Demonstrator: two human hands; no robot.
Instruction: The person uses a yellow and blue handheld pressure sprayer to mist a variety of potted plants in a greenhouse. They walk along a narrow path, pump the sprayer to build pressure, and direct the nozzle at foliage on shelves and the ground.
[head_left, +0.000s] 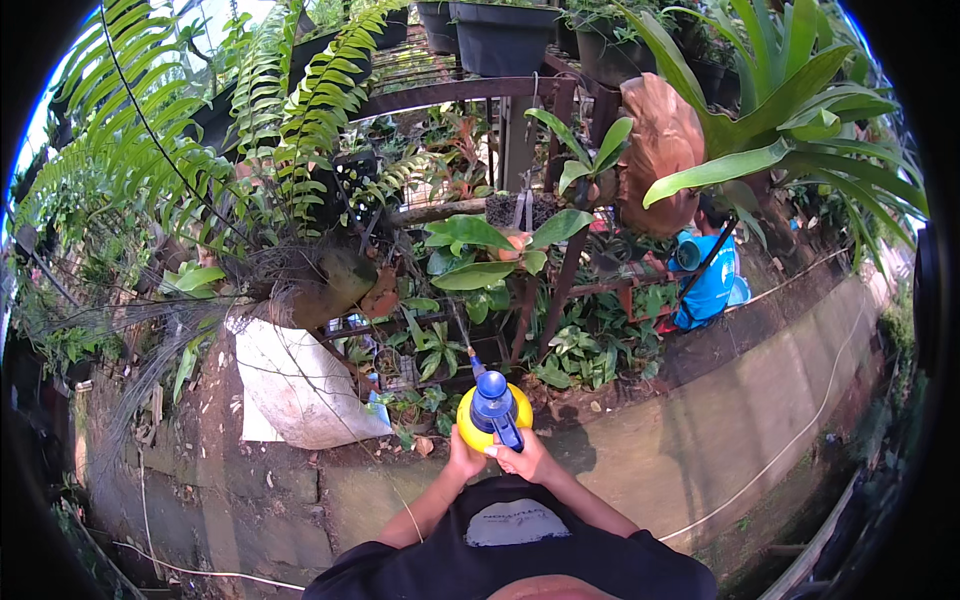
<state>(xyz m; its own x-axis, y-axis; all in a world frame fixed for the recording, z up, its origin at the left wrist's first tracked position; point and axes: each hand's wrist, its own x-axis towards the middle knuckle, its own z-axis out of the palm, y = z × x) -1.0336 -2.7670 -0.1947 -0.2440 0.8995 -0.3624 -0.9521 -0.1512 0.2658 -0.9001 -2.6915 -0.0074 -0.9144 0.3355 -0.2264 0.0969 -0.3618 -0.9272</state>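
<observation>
Both hands are around a yellow pump spray bottle (465, 420) with a blue top and a brass-coloured nozzle tip. My left hand (466, 454) cups the bottle's left side. My right hand (525, 456) is closed about the blue handle and trigger at the near right side. The nozzle points away from me, and a thin spray seems to leave it towards the plants. Just beyond it hangs a broad-leaved potted plant (472, 275), with low green plants (585, 360) under it.
A white sack (300, 390) lies at left beside a large fern (300, 112). Black pots (502, 37) stand on a rack behind. A staghorn fern (787, 127) hangs at right, near a crouching person in blue (709, 277). A pale hose or cord (780, 457) crosses the concrete path.
</observation>
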